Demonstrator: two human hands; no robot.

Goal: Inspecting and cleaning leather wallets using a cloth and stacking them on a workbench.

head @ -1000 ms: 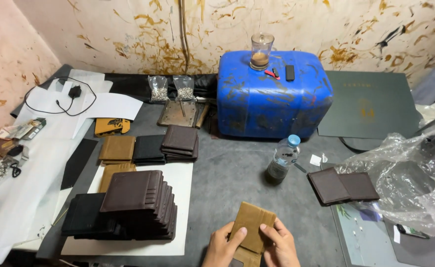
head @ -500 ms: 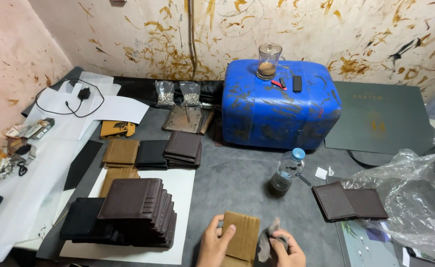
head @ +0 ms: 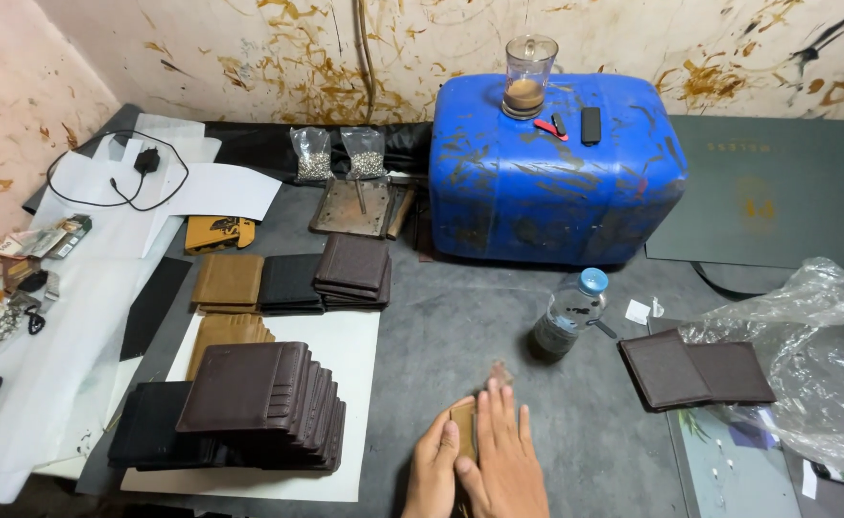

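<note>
R hand (head: 504,459) flat & open on tan leather piece (head: 463,428), mostly hidden; L hand (head: 433,467) open beside.

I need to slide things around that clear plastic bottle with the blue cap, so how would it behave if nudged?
The bottle stands upright, tall and narrow, so it would probably tip rather than slide. It looks mostly empty, with only a little dark liquid at the bottom, so likely light. Being round, it would probably roll on the grey table if it fell.

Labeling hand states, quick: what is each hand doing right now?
Left hand: open, resting against the tan wallet piece.
Right hand: open, flat on it.
</note>
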